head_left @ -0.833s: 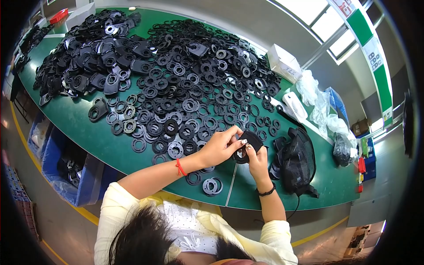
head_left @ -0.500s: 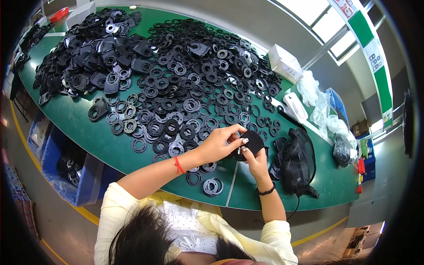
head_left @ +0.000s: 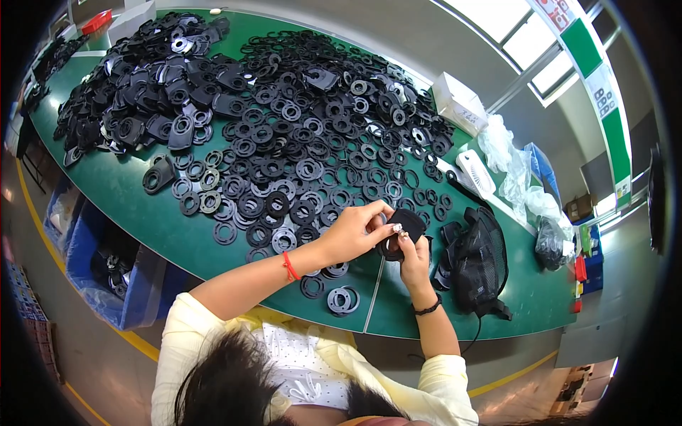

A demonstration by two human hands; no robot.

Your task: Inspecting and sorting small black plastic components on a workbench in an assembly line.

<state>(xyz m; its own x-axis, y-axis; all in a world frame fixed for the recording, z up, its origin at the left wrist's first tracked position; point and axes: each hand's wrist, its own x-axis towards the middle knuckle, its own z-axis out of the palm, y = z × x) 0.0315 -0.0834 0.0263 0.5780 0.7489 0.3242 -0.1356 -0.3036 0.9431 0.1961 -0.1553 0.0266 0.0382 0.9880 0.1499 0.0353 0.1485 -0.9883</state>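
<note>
Both hands pinched one black rubber part above the green table's near edge.

The left hand [head_left: 353, 231] and right hand [head_left: 413, 257] gripped a rounded black rubber piece [head_left: 405, 226] between fingertips, held just over the green table [head_left: 128, 206]. A slip looked possible: the hold was by fingertips alone, and a dropped piece could vanish among the loose black rings [head_left: 342, 299] below or the big heap of rings [head_left: 312, 149] beyond. A black mesh bag [head_left: 483, 259] lay just beside the right hand and could snag the wrist.
</note>
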